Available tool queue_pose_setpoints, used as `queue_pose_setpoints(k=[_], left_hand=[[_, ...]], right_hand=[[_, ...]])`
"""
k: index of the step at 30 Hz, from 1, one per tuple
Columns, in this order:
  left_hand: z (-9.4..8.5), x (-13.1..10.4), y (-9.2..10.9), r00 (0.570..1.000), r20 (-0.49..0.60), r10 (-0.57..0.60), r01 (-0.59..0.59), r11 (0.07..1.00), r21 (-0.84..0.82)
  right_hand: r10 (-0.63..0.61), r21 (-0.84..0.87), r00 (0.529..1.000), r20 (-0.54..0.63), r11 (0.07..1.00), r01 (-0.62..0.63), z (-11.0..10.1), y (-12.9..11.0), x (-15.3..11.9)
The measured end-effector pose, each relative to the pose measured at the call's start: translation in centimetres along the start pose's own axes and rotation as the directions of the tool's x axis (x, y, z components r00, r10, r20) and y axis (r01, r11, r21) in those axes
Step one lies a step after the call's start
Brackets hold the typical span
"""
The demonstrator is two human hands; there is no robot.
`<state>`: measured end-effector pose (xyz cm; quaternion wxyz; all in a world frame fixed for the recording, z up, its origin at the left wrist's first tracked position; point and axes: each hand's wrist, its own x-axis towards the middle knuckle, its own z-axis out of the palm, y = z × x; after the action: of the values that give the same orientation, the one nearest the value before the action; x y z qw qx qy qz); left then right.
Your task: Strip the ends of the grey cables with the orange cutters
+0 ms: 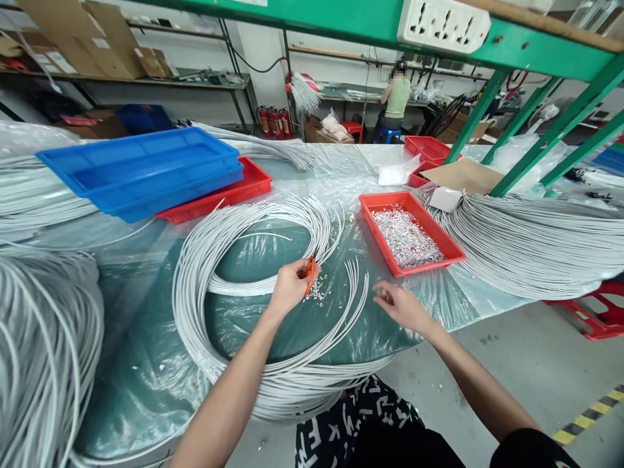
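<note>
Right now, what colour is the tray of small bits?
The tray is red, clearest in the head view.

Orange tool (310, 277), tilted, wht cable coil (192, 292), on tbl (141, 364)

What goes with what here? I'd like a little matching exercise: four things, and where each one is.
Things
1. Orange-handled tool
2. Blue trays
3. Socket strip
4. Fire extinguishers

Places
A. Partly over a red tray
B. In the background, near the floor
C. Held in the left hand
D. On the green beam

Right pairs: 1-C, 2-A, 3-D, 4-B.
</note>
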<state>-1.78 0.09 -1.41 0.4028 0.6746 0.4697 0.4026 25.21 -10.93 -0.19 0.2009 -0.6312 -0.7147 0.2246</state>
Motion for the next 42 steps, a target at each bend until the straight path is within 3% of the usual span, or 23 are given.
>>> queue_pose_setpoints(k=[4,8,14,22,26,30,34,38,42], left_hand=[[0.0,0.0,-0.1,1.000,0.008,0.003,-0.003,1.000,0.006],[-0.1,-0.1,0.1,1.000,0.009,0.010,-0.010,1.000,0.011],[-0.1,0.0,0.0,1.000,0.016,0.023,-0.023,0.999,0.024],[0.0,-0.1,-0.2,0.999,0.035,0.029,-0.030,0.999,0.040],[0.0,-0.2,-0.2,0.998,0.050,0.028,-0.030,0.999,0.032],[0.1,-0.2,-0.1,0.997,0.070,0.031,-0.035,0.998,0.054],[-0.1,-0.5,0.4,0.993,0.107,0.059,-0.074,0.986,0.147],[-0.5,-0.8,1.3,0.978,0.183,0.096,-0.144,0.953,0.268],[-1.1,-0.7,1.9,0.982,0.165,0.089,-0.140,0.934,0.328]], right_hand=[[0.028,-0.092,0.998,0.056,0.996,-0.023,0.9,1.3,4.0],[0.093,-0.158,0.988,0.120,0.985,-0.073,1.1,1.5,5.4],[0.077,-0.053,0.995,0.057,0.996,-0.074,1.7,2.1,5.6],[-0.014,0.233,0.991,-0.132,0.971,0.045,2.1,1.7,3.7],[0.041,0.506,0.996,-0.076,0.862,0.002,2.0,-0.1,3.3],[-0.011,0.695,1.000,0.021,0.719,-0.006,3.2,-2.0,4.2],[-0.058,0.797,0.998,-0.006,0.603,0.040,4.6,-3.5,6.2],[-0.081,0.812,0.995,-0.064,0.576,0.098,5.3,-4.6,8.4],[-0.055,0.843,0.994,-0.095,0.527,0.110,5.7,-4.9,9.9]])
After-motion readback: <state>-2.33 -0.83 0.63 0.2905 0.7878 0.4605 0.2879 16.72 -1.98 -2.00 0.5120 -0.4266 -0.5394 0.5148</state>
